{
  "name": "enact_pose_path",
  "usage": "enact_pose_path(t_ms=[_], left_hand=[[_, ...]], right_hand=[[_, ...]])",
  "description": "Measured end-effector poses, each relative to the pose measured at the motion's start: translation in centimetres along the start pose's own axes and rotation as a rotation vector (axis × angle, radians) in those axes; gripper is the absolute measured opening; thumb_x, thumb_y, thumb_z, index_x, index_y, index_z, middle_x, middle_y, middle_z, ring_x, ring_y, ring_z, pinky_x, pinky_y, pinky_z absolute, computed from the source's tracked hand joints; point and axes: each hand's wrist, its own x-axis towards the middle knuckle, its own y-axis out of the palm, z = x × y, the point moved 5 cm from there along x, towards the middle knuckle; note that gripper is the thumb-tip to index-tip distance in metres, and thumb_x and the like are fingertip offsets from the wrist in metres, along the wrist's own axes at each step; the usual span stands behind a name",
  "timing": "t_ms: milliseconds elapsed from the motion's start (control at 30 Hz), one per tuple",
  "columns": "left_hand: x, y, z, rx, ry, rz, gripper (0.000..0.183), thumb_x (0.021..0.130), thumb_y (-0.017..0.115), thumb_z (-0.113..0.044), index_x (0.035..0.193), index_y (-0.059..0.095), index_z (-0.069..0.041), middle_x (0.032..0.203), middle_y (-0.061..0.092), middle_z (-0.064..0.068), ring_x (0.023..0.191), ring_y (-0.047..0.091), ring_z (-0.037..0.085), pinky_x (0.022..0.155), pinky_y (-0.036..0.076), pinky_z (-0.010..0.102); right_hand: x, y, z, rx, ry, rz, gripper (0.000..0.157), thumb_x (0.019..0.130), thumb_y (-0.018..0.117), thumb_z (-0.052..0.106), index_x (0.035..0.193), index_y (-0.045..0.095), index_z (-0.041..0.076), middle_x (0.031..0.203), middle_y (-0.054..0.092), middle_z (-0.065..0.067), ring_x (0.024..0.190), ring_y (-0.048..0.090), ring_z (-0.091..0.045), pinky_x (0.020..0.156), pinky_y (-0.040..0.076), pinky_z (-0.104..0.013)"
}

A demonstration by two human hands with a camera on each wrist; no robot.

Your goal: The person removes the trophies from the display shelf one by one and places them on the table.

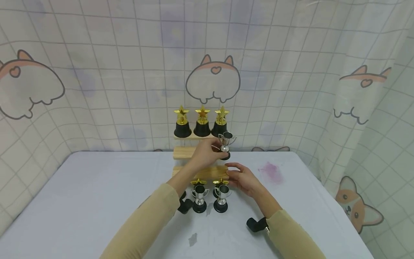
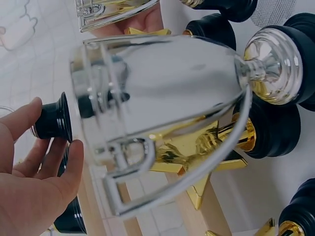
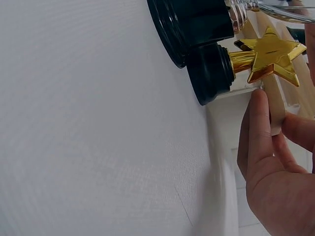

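My left hand [image 1: 207, 154] pinches a small silver trophy cup [image 1: 225, 139] by its black base, upright at the right end of the middle shelf board [image 1: 183, 152]. In the left wrist view, thumb and fingers are around that black base [image 2: 51, 118]; its cup is mostly out of sight. Lower down, my right hand [image 1: 244, 180] grips the right end of the lowest wooden shelf board [image 1: 207, 172]. The right wrist view shows the board's end [image 3: 275, 105] between thumb and fingers, close to a gold star trophy [image 3: 269, 55].
Three gold star trophies [image 1: 202, 120] stand in a row on the top board. Two silver cups [image 1: 199, 196] [image 1: 222, 197] stand on the white table [image 1: 123, 201] before the shelf, with gold star trophies [image 1: 221, 182] just behind. A patterned curtain [image 1: 129, 72] hangs behind.
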Motion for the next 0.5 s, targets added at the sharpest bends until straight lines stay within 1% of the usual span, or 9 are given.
enact_pose_path(t_ms=[267, 500], left_hand=[[-1.0, 0.0, 0.3, -0.049, 0.001, 0.006, 0.026, 0.090, 0.081, -0.019, 0.110, 0.069, -0.009, 0.107, 0.069, 0.003, 0.103, 0.066, 0.023, 0.089, 0.057, 0.035], [-1.9, -0.4, 0.8, -0.061, -0.041, -0.014, 0.030, 0.090, 0.082, -0.024, 0.113, 0.069, -0.010, 0.111, 0.068, 0.002, 0.106, 0.066, 0.023, 0.090, 0.056, 0.037]], right_hand=[[-0.1, 0.0, -0.3, 0.033, -0.001, 0.003, 0.044, 0.105, 0.054, 0.004, 0.147, 0.044, -0.003, 0.110, 0.068, -0.011, 0.091, 0.069, -0.018, 0.076, 0.059, -0.025], [-0.2, 0.1, 0.2, 0.037, -0.007, 0.008, 0.045, 0.105, 0.053, 0.004, 0.148, 0.043, -0.003, 0.112, 0.069, -0.011, 0.094, 0.070, -0.019, 0.077, 0.059, -0.026]])
